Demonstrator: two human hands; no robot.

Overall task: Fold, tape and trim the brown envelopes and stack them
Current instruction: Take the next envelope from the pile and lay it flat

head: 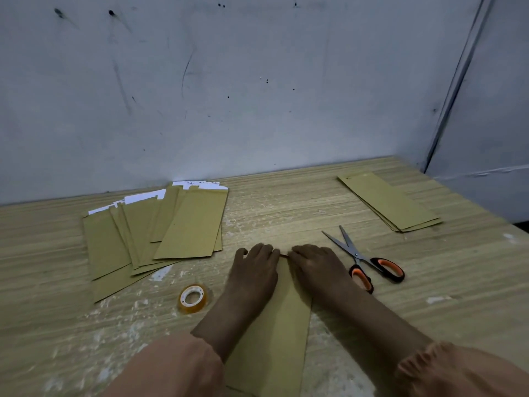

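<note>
A long brown envelope [282,325] lies lengthwise on the wooden table [286,202] in front of me. My left hand [253,270] and my right hand [317,267] lie side by side on its far end, fingers bent down over the top edge, which they hide. A fan of brown envelopes [148,239] with white paper sticking out lies at the left. A neat stack of brown envelopes [389,203] lies at the far right. Just left of my left wrist stands a roll of clear tape [193,298]. Orange-handled scissors [363,260] lie open right of my right hand.
A scuffed grey wall [257,81] closes off the table's far edge, and a second wall panel [492,124] bounds the right corner. Both forearms wear loose peach sleeves [171,368] at the bottom of the view.
</note>
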